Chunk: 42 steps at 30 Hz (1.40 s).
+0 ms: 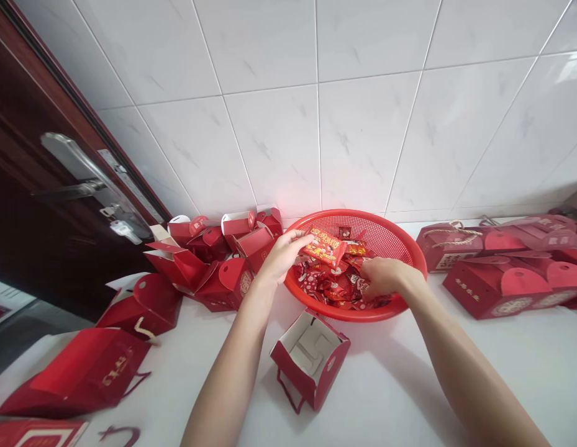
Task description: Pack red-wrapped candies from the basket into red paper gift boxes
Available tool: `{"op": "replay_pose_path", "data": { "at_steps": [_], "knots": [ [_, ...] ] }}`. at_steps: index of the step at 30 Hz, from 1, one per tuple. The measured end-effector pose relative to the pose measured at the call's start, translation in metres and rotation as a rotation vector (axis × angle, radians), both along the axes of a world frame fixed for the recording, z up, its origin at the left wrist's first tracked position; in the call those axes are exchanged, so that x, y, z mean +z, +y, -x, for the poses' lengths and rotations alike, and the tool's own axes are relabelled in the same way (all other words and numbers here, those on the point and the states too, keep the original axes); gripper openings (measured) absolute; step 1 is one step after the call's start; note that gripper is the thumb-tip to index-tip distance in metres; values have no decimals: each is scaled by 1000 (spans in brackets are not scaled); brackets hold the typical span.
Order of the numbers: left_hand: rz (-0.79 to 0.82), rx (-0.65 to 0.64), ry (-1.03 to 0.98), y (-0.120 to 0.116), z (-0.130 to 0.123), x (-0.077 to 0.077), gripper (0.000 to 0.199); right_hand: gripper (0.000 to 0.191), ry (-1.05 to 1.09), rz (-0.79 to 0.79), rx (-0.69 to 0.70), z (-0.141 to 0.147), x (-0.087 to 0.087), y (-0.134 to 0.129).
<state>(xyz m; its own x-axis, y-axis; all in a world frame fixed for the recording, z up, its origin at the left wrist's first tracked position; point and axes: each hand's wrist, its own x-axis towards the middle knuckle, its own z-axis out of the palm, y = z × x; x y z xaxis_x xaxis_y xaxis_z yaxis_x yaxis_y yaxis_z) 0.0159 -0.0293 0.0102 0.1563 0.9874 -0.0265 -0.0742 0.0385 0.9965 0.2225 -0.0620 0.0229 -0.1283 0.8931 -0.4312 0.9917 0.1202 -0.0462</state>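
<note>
Head view: left hand [282,253] has its fingers closed on one end of a red packet [326,248], printed face up, at the basket's 10 o'clock; end pinch seems chosen to leave most of it free. Right hand [387,276] dips in at 4 o'clock, fingertips hidden among wrapped sweets [337,288]; grip, cannot tell. Basket [358,315] sits on the desk [386,397] between the forearms, likely for two-handed reach. Just beside its rim, 7 o'clock: open box [332,369], mouth up, probably for easy access from above. Farther out, flap-open boxes [225,282] at 9, closed boxes [497,282] at 3, seemingly kept apart by state.
</note>
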Motion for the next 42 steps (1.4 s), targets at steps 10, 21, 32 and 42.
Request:
{"op": "replay_pose_path", "data": {
  "at_steps": [10, 21, 32, 42],
  "knots": [
    [-54, 8, -1, 4, -5, -8, 33, 29, 34, -73, 92, 2, 0, -5],
    [-73, 60, -59, 12, -7, -19, 28, 62, 223, 92, 359, 26, -7, -14],
    [-84, 55, -46, 10, -9, -19, 27, 55, 178, 76, 431, 27, -10, -11],
    [-61, 49, -45, 10, -10, -17, 30, 24, 153, 73, 384, 31, -6, -14]
  ]
}}
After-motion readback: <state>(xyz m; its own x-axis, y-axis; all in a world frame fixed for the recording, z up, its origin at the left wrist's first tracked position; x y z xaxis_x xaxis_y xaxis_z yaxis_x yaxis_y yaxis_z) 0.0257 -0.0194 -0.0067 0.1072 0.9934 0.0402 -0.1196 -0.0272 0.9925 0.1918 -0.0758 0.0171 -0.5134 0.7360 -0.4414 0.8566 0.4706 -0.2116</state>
